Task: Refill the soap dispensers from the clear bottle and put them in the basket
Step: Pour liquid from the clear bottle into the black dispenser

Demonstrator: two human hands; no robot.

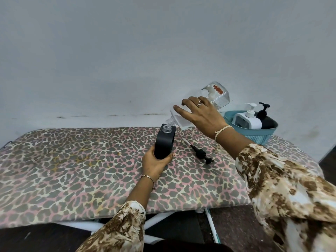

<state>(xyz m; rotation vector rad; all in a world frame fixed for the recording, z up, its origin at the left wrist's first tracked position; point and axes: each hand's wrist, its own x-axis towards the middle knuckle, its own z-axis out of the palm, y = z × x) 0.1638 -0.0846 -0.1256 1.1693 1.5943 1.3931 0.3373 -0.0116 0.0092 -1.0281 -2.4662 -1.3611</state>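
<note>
My left hand grips the base of a black soap dispenser that stands tilted on the table, its clear neck open at the top. My right hand holds the clear bottle tipped steeply down, with its threaded mouth just over the dispenser's neck. The dispenser's black pump head with its tube lies on the table to the right. A teal basket at the back right holds a white dispenser and a black dispenser, both with pumps on.
The table has a leopard-print cover and stands against a plain grey wall. Its front edge runs across the lower part of the view, with white legs and a dark floor below. The basket stands near the table's right end.
</note>
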